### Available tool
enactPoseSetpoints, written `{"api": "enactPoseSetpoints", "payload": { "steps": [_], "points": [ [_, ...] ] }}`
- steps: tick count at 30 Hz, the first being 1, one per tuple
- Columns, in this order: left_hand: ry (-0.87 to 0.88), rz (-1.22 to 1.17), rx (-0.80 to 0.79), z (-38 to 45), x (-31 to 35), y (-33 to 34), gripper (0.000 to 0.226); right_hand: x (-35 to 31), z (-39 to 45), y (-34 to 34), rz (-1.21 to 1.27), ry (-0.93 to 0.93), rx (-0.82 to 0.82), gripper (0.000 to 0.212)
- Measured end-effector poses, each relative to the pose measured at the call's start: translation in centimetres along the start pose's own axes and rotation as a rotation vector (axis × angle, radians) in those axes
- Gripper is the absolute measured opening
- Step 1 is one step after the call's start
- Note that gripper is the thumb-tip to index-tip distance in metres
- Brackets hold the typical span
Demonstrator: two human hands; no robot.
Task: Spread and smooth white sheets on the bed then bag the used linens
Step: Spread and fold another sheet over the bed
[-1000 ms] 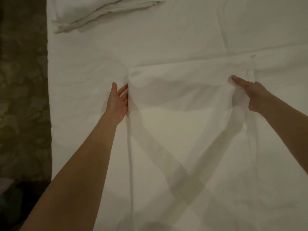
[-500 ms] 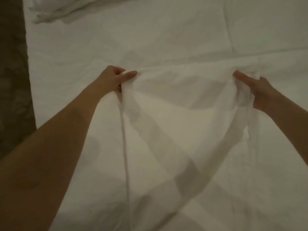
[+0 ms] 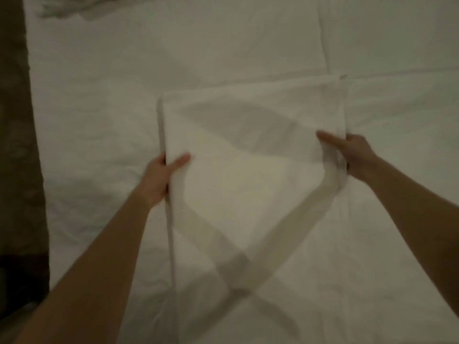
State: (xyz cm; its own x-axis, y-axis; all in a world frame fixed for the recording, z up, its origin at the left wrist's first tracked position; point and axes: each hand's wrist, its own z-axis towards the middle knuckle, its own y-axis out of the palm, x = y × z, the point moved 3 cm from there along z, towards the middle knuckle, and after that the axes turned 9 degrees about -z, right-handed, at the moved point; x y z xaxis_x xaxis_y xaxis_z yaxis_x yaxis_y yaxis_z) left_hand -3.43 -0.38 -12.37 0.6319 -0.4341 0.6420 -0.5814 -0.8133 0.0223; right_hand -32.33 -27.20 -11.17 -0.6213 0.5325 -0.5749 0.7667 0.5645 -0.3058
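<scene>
A thin white sheet (image 3: 253, 150), folded to a narrow panel, hangs in front of me above the bed (image 3: 99, 120), which is covered in white cloth. My left hand (image 3: 159, 177) grips the panel's left edge, thumb on top of the cloth. My right hand (image 3: 352, 155) grips the right edge, thumb stretched across the fabric and the cloth bunched under it. The panel's top edge stands free above both hands. Crossed shadows of my forearms show through the sheet.
A crumpled pile of white linen (image 3: 64, 6) lies at the bed's far left corner. The bed's left edge borders a dark patterned carpet (image 3: 15, 145). A seam (image 3: 323, 40) runs down the bed cover at the upper right.
Both hands have slid down from the sheet's top corners to grips lower on its side edges. The top edge now stands above them, and the sheet is pulled closer to me.
</scene>
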Motion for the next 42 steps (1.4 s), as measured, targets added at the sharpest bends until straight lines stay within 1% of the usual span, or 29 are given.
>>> {"api": "enactPoseSetpoints", "payload": {
  "steps": [1, 3, 7, 10, 11, 13, 15, 16, 17, 18, 19, 20, 21, 22, 23, 25, 26, 27, 28, 29, 30, 32, 34, 36, 37, 40, 41, 42],
  "points": [
    [-0.039, 0.029, 0.031, -1.5, -2.0, -0.6, 0.019, 2.0, -1.0, -0.3, -0.032, 0.033, -0.006, 0.036],
    [-0.1, 0.045, 0.079, -4.2, -5.5, -1.3, 0.02, 5.6, -3.1, -0.6, -0.064, 0.076, -0.028, 0.034],
    [-0.136, 0.041, 0.111, -7.8, -9.7, -2.6, 0.024, 10.5, -7.6, -0.8, -0.049, 0.109, -0.053, 0.033],
    [-0.138, 0.067, 0.08, -9.6, -11.2, -3.2, 0.022, 12.2, -9.9, -1.1, -0.175, 0.066, 0.034, 0.033],
    [-0.138, 0.089, 0.069, -10.2, -11.6, -3.4, 0.022, 12.5, -10.3, -1.4, -0.214, 0.035, 0.099, 0.032],
    [-0.142, 0.136, 0.053, -11.4, -12.1, -4.0, 0.019, 12.5, -11.4, -1.7, -0.314, -0.104, 0.304, 0.033],
    [-0.144, 0.176, 0.035, -12.7, -12.3, -4.4, 0.019, 12.0, -13.0, -1.0, -0.431, -0.357, 0.482, 0.045],
    [-0.133, 0.184, 0.023, -13.3, -12.3, -4.4, 0.02, 11.8, -13.9, 0.0, -0.517, -0.501, 0.494, 0.053],
    [-0.103, 0.192, 0.011, -13.8, -12.1, -4.4, 0.02, 11.8, -14.5, 1.5, -0.664, -0.596, 0.412, 0.06],
    [-0.059, 0.205, 0.001, -14.2, -11.8, -4.3, 0.018, 12.3, -15.1, 3.3, -0.854, -0.64, 0.271, 0.066],
    [-0.006, 0.23, -0.007, -14.7, -11.3, -4.0, 0.017, 13.3, -15.5, 5.0, -1.061, -0.636, 0.108, 0.072],
    [0.054, 0.264, -0.017, -15.3, -10.7, -3.5, 0.017, 14.6, -15.6, 6.0, -1.222, -0.614, -0.017, 0.079],
    [0.12, 0.303, -0.032, -16.0, -10.0, -3.0, 0.02, 15.5, -15.6, 6.4, -1.289, -0.592, -0.075, 0.084],
    [0.182, 0.348, -0.047, -16.8, -9.2, -2.2, 0.025, 15.7, -15.6, 6.4, -1.253, -0.557, -0.088, 0.082],
    [0.23, 0.391, -0.068, -17.5, -8.3, -1.2, 0.031, 15.3, -15.6, 6.2, -1.143, -0.515, -0.082, 0.075],
    [0.281, 0.443, -0.153, -19.1, -6.9, 1.3, 0.047, 12.5, -16.3, 5.3, -0.797, -0.424, -0.057, 0.062],
    [0.304, 0.479, -0.201, -20.0, -6.3, 3.1, 0.061, 10.2, -16.7, 4.7, -0.585, -0.411, -0.03, 0.058],
    [0.329, 0.526, -0.259, -20.8, -5.8, 5.1, 0.077, 7.7, -17.1, 4.0, -0.395, -0.418, -0.018, 0.058],
    [0.342, 0.577, -0.326, -21.8, -5.5, 7.6, 0.088, 4.8, -17.7, 3.3, -0.261, -0.432, -0.041, 0.062],
    [0.349, 0.628, -0.398, -22.6, -5.4, 10.3, 0.091, 2.0, -18.2, 2.5, -0.187, -0.457, -0.091, 0.07],
    [0.347, 0.68, -0.466, -23.6, -5.5, 13.2, 0.09, -0.4, -18.5, 1.6, -0.185, -0.482, -0.134, 0.08],
    [0.34, 0.776, -0.567, -25.2, -6.2, 19.0, 0.087, -4.4, -18.6, -0.4, -0.33, -0.547, -0.143, 0.09],
    [0.341, 0.803, -0.62, -26.0, -7.4, 24.5, 0.088, -6.8, -17.8, -3.2, -0.527, -0.628, -0.039, 0.09],
    [0.34, 0.816, -0.658, -26.9, -8.3, 29.6, 0.09, -7.6, -16.3, -6.8, -0.653, -0.678, 0.042, 0.087],
    [0.332, 0.831, -0.661, -27.2, -8.7, 32.2, 0.09, -7.6, -15.5, -8.7, -0.672, -0.686, 0.029, 0.088],
    [0.282, 0.86, -0.66, -27.5, -9.7, 39.7, 0.083, -6.3, -14.2, -13.6, -0.686, -0.663, -0.194, 0.101],
    [0.269, 0.859, -0.666, -27.3, -10.1, 42.1, 0.078, -5.8, -14.1, -15.0, -0.729, -0.683, -0.239, 0.104],
    [0.265, 0.863, -0.676, -26.9, -10.7, 44.3, 0.072, -5.2, -13.9, -16.3, -0.775, -0.724, -0.247, 0.103]
  ]
}}
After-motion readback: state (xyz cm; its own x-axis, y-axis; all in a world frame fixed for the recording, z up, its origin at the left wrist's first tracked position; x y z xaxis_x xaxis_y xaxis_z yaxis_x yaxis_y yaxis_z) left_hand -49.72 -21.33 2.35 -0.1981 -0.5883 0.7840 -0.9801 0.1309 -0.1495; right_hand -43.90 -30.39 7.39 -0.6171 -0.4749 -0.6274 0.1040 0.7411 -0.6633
